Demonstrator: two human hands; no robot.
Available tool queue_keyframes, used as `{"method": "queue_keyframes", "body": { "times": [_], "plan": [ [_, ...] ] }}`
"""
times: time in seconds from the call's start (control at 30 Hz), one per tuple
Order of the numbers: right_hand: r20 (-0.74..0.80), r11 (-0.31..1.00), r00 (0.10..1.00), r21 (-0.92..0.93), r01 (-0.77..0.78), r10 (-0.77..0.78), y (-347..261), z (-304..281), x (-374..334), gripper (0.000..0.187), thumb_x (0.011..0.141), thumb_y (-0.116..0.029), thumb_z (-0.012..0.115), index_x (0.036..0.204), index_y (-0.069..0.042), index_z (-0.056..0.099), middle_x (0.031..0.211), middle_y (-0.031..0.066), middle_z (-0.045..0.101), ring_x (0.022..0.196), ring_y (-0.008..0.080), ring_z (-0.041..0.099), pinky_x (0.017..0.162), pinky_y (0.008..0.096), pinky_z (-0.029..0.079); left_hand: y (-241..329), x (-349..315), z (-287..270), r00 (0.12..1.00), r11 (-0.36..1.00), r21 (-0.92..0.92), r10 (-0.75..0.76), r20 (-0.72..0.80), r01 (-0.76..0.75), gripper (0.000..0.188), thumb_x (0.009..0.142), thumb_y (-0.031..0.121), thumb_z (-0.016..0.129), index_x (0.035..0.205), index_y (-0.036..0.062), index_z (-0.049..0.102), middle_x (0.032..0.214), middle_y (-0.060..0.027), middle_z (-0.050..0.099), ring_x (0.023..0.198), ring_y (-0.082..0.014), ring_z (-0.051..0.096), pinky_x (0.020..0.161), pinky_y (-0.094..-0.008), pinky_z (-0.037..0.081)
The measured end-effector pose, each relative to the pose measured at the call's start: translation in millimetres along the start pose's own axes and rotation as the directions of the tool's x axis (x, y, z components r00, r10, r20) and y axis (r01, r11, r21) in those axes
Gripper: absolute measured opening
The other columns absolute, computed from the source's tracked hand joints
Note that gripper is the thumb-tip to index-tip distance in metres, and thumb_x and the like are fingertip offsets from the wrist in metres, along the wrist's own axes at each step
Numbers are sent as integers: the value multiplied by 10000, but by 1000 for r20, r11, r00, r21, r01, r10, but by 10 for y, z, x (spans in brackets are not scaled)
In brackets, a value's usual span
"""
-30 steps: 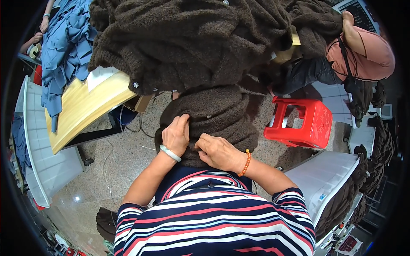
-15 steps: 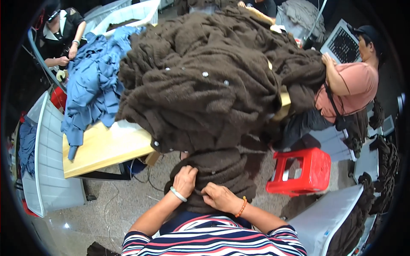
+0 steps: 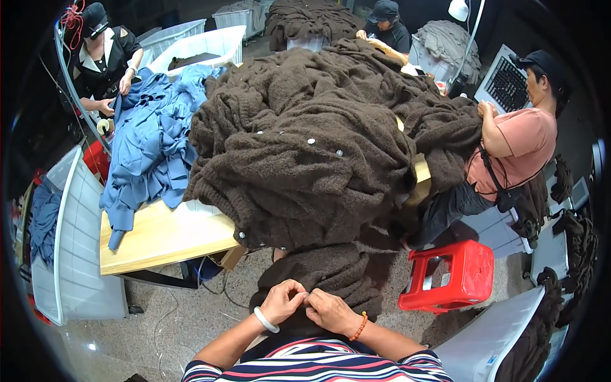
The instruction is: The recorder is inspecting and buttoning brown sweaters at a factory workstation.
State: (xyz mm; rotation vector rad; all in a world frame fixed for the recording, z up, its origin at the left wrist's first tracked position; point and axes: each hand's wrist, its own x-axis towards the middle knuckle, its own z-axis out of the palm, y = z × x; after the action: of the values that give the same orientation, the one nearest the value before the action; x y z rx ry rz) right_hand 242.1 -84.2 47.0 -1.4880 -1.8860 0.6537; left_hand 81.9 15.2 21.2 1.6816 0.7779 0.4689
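A dark brown knitted garment (image 3: pixel 318 265) lies bunched across my lap, below the table's front edge. Over it, my left hand (image 3: pixel 282 303) is closed in a pinch, its fingertips meeting those of my right hand (image 3: pixel 330 312). My right hand is closed too, fingers curled inward. Whatever sits between the fingertips is too small or hidden to make out. A white bangle circles my left wrist and an orange beaded bracelet my right.
A big heap of brown knitwear (image 3: pixel 305 146) covers the table (image 3: pixel 172 235), with blue cloth (image 3: pixel 153 127) at its left. A red stool (image 3: pixel 449 275) stands right. Pale bins (image 3: pixel 79 254) flank me. Co-workers sit or stand at the left, far side and right.
My left hand has come off the garment's left part and met my right hand's fingertips. The view has tilted up a little. The person at left has shifted their hands on the blue cloth.
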Motion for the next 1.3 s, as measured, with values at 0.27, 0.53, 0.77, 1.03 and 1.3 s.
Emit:
{"method": "queue_keyframes", "body": {
  "times": [0.27,0.53,0.77,1.03,1.3],
  "plan": [
    [-167,997,985,-71,-45,33,-53,42,25,137,818,-64,655,921,-27,572,869,138,577,787,315,630,668,399,538,-199,16,-50,924,689,-619,-235,303,378,122,938,150,659,961,30,650,835,28,621,722,-41,529,645,-189,422],
    [-246,998,968,-37,-56,45,-39,55,-28,266,779,-17,673,1035,-10,601,809,131,594,702,295,624,625,379,518,-216,-49,2,871,593,-640,-288,397,488,163,946,199,655,984,41,654,787,52,579,676,-31,457,600,-174,362],
    [-112,988,983,63,-139,145,79,27,-97,214,797,-54,676,996,-13,608,826,151,599,737,328,633,655,412,524,-98,-246,112,995,930,-362,-35,88,65,225,881,78,689,1077,-15,629,969,-61,670,870,-123,654,766,-263,525],
    [-7,987,989,67,-147,148,129,-32,34,164,814,-83,657,951,-17,596,868,170,602,810,371,624,700,448,520,-3,-153,25,918,886,279,394,-39,-369,217,766,-92,656,965,-7,655,879,-143,635,782,-317,645,660,-347,529],
    [104,981,978,51,-189,183,174,-48,13,173,826,-78,645,962,12,587,893,173,599,846,365,626,751,445,523,-82,-135,37,979,972,119,206,-13,-203,159,781,-91,642,926,-31,668,850,-137,653,756,-253,663,651,-313,517]
  ]
}}
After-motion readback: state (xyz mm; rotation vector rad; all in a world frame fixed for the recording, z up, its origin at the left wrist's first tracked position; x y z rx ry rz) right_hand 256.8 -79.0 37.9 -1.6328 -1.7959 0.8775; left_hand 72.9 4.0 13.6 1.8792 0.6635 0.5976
